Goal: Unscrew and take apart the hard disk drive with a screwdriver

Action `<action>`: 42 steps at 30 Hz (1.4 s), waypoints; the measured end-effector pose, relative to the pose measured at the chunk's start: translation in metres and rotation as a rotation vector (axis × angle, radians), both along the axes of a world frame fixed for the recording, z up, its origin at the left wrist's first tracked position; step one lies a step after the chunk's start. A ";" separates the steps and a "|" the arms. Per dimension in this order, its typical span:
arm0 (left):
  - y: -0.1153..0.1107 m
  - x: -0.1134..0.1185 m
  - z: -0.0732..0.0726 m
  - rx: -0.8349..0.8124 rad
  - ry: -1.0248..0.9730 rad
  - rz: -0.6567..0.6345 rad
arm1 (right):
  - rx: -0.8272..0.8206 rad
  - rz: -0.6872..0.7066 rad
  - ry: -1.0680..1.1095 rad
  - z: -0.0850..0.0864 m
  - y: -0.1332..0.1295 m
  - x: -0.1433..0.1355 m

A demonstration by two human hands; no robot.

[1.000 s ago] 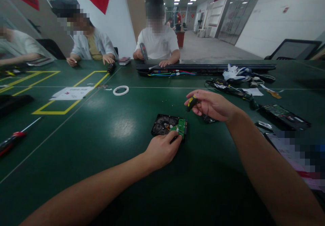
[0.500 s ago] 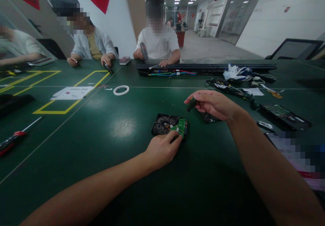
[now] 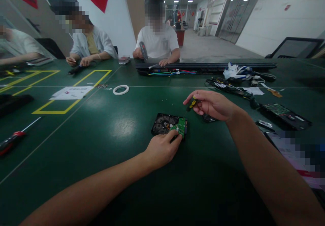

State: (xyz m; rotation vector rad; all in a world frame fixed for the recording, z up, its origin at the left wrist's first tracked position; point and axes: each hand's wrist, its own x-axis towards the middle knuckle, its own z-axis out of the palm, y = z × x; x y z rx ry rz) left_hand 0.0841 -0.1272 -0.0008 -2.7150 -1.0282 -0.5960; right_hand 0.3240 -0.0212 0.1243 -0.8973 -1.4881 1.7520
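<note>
The hard drive [image 3: 161,122] lies on the green table [image 3: 132,192] in front of the person, board side up, with its green circuit board [image 3: 181,124] at the right-hand end. The left hand [image 3: 161,150] has its fingers bent down onto the drive's near edge, close to the board's corner, gripping it there, though the undersides of the fingers are hidden. The right hand [image 3: 212,104] pinches the small screwdriver [image 3: 191,105] between thumb and fingers; its thin shaft slants down to the board's far right corner, but the tip is too fine to tell whether it sits in a screw. What has just changed is the handle — half a second ago it showed a dark face, and now its yellow patches are turned to view — while drive and left hand have kept their place. I read that as the driver being rolled in the fingers against a steadied drive; whether any screw has shifted cannot be told. Just beyond the right hand, partly covered by it, lies a second drive [image 3: 208,118], with another drive [image 3: 285,116] farther right and a tangle of cables [image 3: 225,86] behind. Across the table, a co-worker's dark tool [image 3: 76,69] has moved leftward, away from the taped corner, with that person's hands now at it.
</note>
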 end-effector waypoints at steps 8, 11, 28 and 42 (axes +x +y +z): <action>0.000 0.000 -0.001 -0.001 0.003 0.001 | -0.041 0.028 0.041 -0.004 0.003 0.003; 0.000 0.000 -0.001 -0.001 -0.004 0.001 | -0.045 0.030 0.025 -0.004 0.002 0.002; 0.000 0.000 -0.001 0.020 0.014 0.009 | 0.051 -0.079 -0.053 -0.004 0.003 -0.001; 0.000 0.000 0.001 -0.011 -0.011 -0.010 | -0.057 -0.021 0.021 -0.005 0.003 0.000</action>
